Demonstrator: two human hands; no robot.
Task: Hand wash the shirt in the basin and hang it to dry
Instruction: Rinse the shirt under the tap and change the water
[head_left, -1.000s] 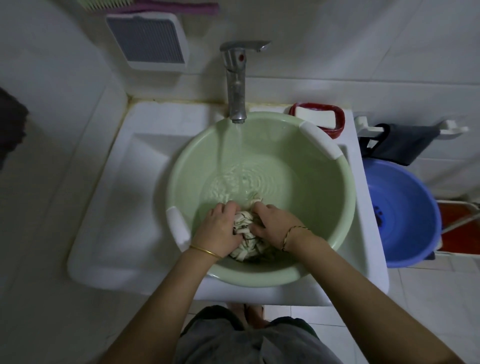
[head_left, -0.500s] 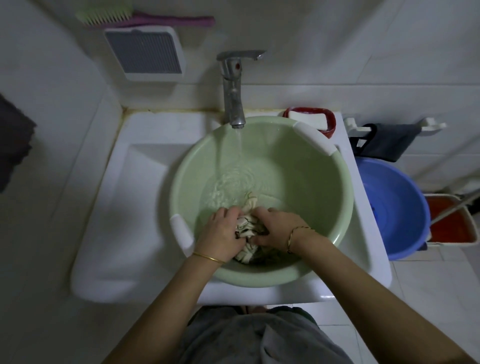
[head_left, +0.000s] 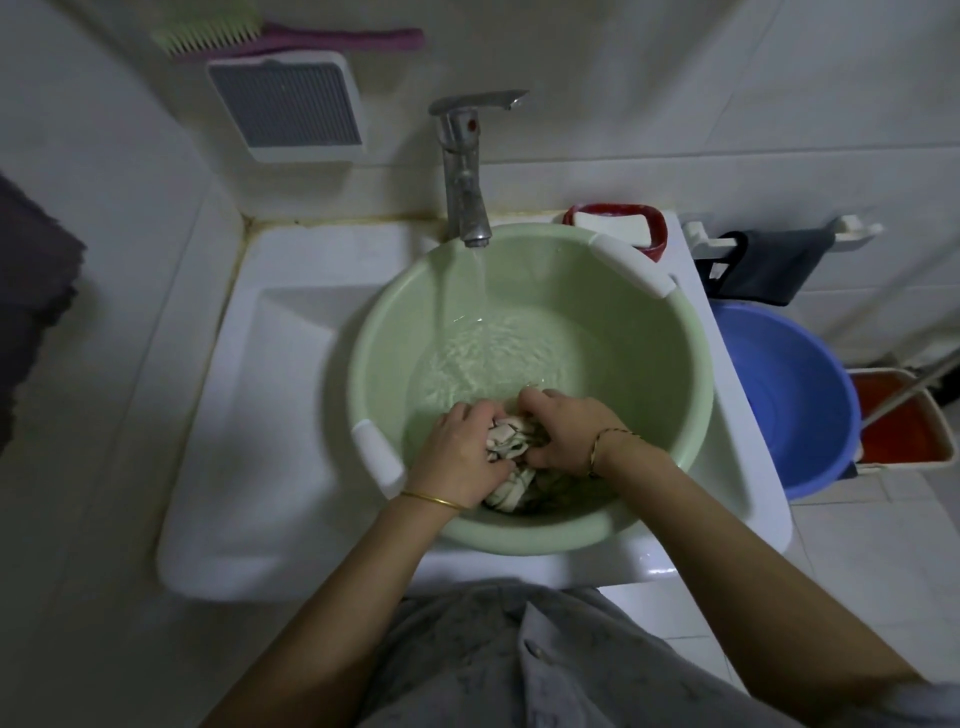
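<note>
We scrub: left hand (head_left: 457, 452) and right hand (head_left: 566, 434), fingers curled tight on the bunched shirt (head_left: 511, 447), low in the green basin (head_left: 649, 415), lower centre. Next likely rinsing, wringing.

Left hand (head_left: 460, 454) and right hand (head_left: 566, 434) are gripping bunched striped wet shirt (head_left: 511, 441) inside pale green plastic basin (head_left: 649, 364); chrome tap (head_left: 462, 171) is running water into it
</note>
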